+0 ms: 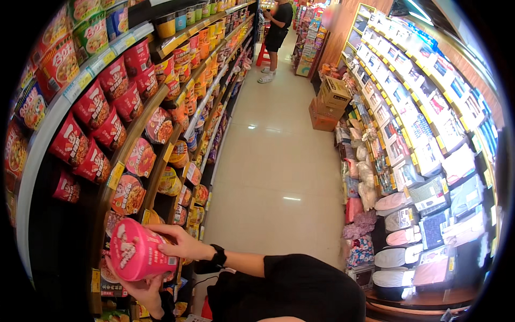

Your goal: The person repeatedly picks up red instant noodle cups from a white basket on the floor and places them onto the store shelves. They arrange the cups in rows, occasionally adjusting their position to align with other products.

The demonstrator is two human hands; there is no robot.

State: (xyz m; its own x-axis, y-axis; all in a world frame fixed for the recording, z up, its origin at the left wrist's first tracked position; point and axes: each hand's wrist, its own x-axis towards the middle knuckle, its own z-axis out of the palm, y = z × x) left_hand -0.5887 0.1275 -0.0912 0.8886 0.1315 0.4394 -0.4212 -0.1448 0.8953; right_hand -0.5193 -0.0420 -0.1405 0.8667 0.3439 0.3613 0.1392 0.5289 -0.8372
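A pink instant-noodle cup [139, 257] is held between my two hands close to the left-hand shelves, tilted with its lid towards me. My right hand [186, 242], with a black band on the wrist, grips the cup's side nearest the aisle. My left hand [144, 293] supports it from below, and part of that hand is hidden behind the cup. Just beyond the cup, a round noodle bowl [128, 194] with a food picture on its lid stands on a shelf. Stacked red noodle cups [91, 161] fill the shelf above.
A wooden shelf edge [120, 159] with yellow price tags runs beside my hands. Cardboard boxes [330, 102] stand along the right of the tiled aisle [277, 169]. Packaged textiles [432, 233] line the right-hand shelves. A person [277, 28] stands farther down, near a red stool [263, 56].
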